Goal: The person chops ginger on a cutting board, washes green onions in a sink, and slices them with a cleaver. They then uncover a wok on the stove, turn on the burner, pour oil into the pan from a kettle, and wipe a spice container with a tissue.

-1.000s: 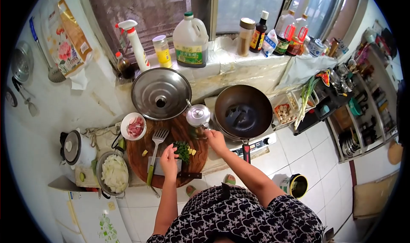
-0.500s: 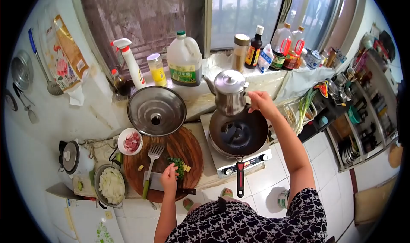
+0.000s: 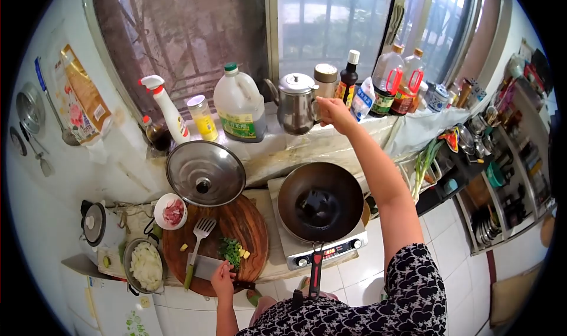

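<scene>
My right hand (image 3: 335,115) grips the handle of a steel oil pot (image 3: 296,108), which is upright at the windowsill; whether its base rests there I cannot tell. My left hand (image 3: 222,281) is loosely closed with nothing visible in it, over the near edge of the round wooden cutting board (image 3: 251,229). Close to it lie a cleaver (image 3: 205,267), chopped greens (image 3: 229,249) and yellow pieces. A slotted spatula (image 3: 202,231) with a green handle lies across the board. A dark wok (image 3: 323,176) with a shiny pool of liquid sits on the induction cooker (image 3: 295,250).
A pot lid (image 3: 207,158) leans behind the board. Left of it are a bowl of raw meat (image 3: 173,212) and a pan of sliced white vegetable (image 3: 146,266). A vinegar jug (image 3: 239,108), a soy sauce bottle (image 3: 347,79) and several other containers line the sill.
My right hand has carried the oil pot from above the wok up and back to the windowsill. My left hand has moved slightly toward me. The view has shifted a little.
</scene>
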Tool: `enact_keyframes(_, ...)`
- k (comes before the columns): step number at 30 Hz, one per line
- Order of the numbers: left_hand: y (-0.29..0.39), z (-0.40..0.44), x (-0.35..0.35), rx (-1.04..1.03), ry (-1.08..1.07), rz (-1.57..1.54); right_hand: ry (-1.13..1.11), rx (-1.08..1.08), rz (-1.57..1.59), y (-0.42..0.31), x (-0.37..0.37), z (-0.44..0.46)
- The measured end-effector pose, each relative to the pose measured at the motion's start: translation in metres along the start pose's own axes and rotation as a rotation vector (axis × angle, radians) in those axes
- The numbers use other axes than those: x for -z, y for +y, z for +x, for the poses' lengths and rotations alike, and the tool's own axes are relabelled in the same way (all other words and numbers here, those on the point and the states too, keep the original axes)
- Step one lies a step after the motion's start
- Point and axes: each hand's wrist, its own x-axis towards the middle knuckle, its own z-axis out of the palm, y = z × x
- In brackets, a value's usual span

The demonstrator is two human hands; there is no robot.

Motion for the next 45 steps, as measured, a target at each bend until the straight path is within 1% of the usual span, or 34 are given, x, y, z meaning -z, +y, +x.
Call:
enact_keyframes(6, 0.0, -0.016, -0.022, 0.065, 0.031, -0.014, -0.035, 0.001, 0.028, 0.033, 0.008, 0.033)
enact_keyframes(8, 0.003, -0.02, -0.029, 0.08, 0.035, -0.02, 0.063, 0.084, 0.049, 0.036, 0.003, 0.033)
enact_keyframes(10, 0.003, -0.021, -0.035, 0.084, 0.032, -0.019, 0.078, 0.089, 0.041, 0.039, 0.003, 0.032)
enact_keyframes(12, 0.006, -0.022, -0.039, 0.085, 0.03, -0.019, 0.409, 0.521, -0.539, 0.042, 0.001, 0.023)
enact_keyframes(13, 0.009, -0.022, -0.041, 0.08, 0.02, -0.013, 0.566, 0.668, -0.836, 0.038, 0.005, 0.017)
enact_keyframes(14, 0.012, -0.022, -0.044, 0.073, 0.011, -0.008, 0.566, 0.668, -0.831, 0.035, 0.006, 0.014)
enact_keyframes(16, 0.017, -0.021, -0.047, 0.055, 0.001, -0.009, 0.91, 0.824, -0.844, 0.032, 0.008, 0.011)
enact_keyframes(17, 0.021, -0.021, -0.048, 0.04, -0.014, -0.015, 0.908, 0.762, -0.835, 0.04, 0.021, 0.022)
enact_keyframes(18, 0.027, -0.021, -0.05, 0.037, -0.012, -0.01, 0.911, 0.76, -0.829, 0.046, 0.026, 0.032)
enact_keyframes(20, 0.044, -0.02, -0.055, 0.024, -0.05, 0.006, 0.748, 0.688, -0.648, 0.051, 0.034, 0.047)
enact_keyframes(21, 0.05, -0.019, -0.058, 0.019, -0.047, 0.008, 0.615, 0.587, -0.465, 0.047, 0.033, 0.05)
enact_keyframes(22, 0.056, -0.019, -0.06, 0.014, -0.052, -0.007, 0.615, 0.589, -0.461, 0.044, 0.031, 0.053)
enact_keyframes(24, 0.062, -0.02, -0.065, 0.009, -0.058, -0.017, 0.552, 0.496, -0.534, 0.038, 0.031, 0.059)
enact_keyframes(27, 0.062, -0.024, -0.071, -0.053, -0.09, -0.016, 0.499, 0.46, -0.573, 0.033, 0.035, 0.064)
enact_keyframes(28, 0.059, -0.025, -0.072, -0.081, -0.114, 0.048, 0.47, 0.444, -0.594, 0.032, 0.035, 0.065)
enact_keyframes(29, 0.055, -0.026, -0.071, -0.109, -0.136, 0.112, 0.485, 0.422, -0.61, 0.032, 0.036, 0.065)
enact_keyframes(30, 0.051, -0.027, -0.07, -0.11, -0.135, 0.112, 0.484, 0.423, -0.609, 0.027, 0.033, 0.059)
enact_keyframes(32, 0.043, -0.029, -0.067, -0.141, -0.174, 0.176, 0.595, 0.283, -0.67, 0.019, 0.027, 0.045)
enact_keyframes(33, 0.043, -0.031, -0.066, -0.14, -0.173, 0.174, 0.593, 0.283, -0.671, 0.025, 0.028, 0.044)
enact_keyframes(35, 0.043, -0.036, -0.064, -0.099, -0.175, 0.122, 0.705, 0.558, -0.506, 0.037, 0.031, 0.037)
enact_keyframes(36, 0.042, -0.037, -0.063, -0.095, -0.177, 0.122, 0.705, 0.554, -0.509, 0.039, 0.034, 0.031)
enact_keyframes(38, 0.042, -0.037, -0.06, -0.083, -0.182, 0.095, 0.743, 0.704, -0.342, 0.042, 0.038, 0.019)
enact_keyframes(39, 0.043, -0.036, -0.059, -0.081, -0.184, 0.094, 0.788, 0.757, -0.354, 0.029, 0.032, 0.0)
enact_keyframes(40, 0.045, -0.036, -0.059, -0.09, -0.177, 0.072, 0.789, 0.756, -0.357, 0.021, 0.027, -0.018)
enact_keyframes(42, 0.057, -0.034, -0.062, -0.091, -0.175, 0.049, 0.769, 0.674, -0.393, 0.01, 0.02, -0.053)
enact_keyframes(43, 0.066, -0.031, -0.066, -0.135, -0.162, -0.036, 0.701, 0.573, -0.46, 0.006, 0.013, -0.072)
enact_keyframes(44, 0.08, -0.027, -0.071, -0.176, -0.145, -0.121, 0.58, 0.553, -0.435, 0.004, 0.004, -0.092)
enact_keyframes(45, 0.1, -0.022, -0.078, -0.244, -0.134, -0.127, 0.519, 0.525, -0.47, 0.005, -0.009, -0.11)
